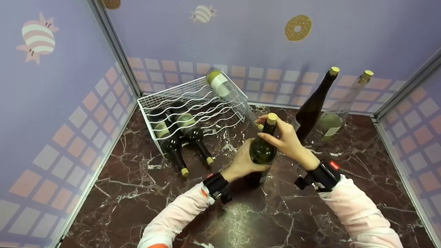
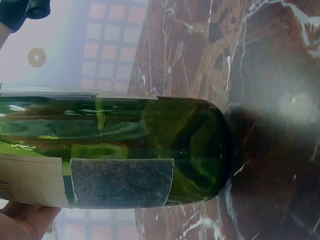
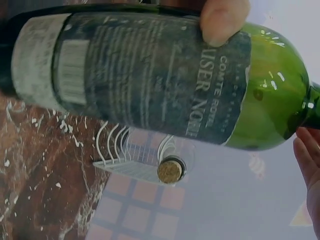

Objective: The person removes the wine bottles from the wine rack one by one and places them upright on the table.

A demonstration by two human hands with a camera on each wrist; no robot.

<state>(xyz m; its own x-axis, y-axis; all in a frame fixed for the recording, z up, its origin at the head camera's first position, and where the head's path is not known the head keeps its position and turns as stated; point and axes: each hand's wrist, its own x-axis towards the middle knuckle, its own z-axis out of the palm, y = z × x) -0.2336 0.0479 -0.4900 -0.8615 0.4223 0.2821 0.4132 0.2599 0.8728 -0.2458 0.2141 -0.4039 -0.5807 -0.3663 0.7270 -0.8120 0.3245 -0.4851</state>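
Green bottle (image 1: 263,151) in both hands now, roughly upright, cork (image 1: 272,119) on top, and from my remote seat I have it to the near right of the white wire rack (image 1: 172,90). I can't tell whether its base touches the marble table (image 1: 120,206).

On the body, the left hand (image 1: 243,160): fingers clamped round the glass, and my right wrist feed catches one digit pressed against the dark label (image 3: 150,85). Up at the neck, the right hand (image 1: 287,139): thumb on the near side, fingers round the far side, pinching just below the cork.

Over to the rack itself: I count two dark bottles lying in its left part, the outer one (image 1: 171,143) and the inner one (image 1: 195,134), their corked necks poking out of its near side. A clear bottle (image 1: 220,84) lies along its right end, neck slanting out towards the right hand; whether they touch, I can't say.

Further right of the rack I see two more standing: a tall dark bottle (image 1: 311,106) and, beyond it, a clear bottle with a pale label (image 1: 332,120), both corked.
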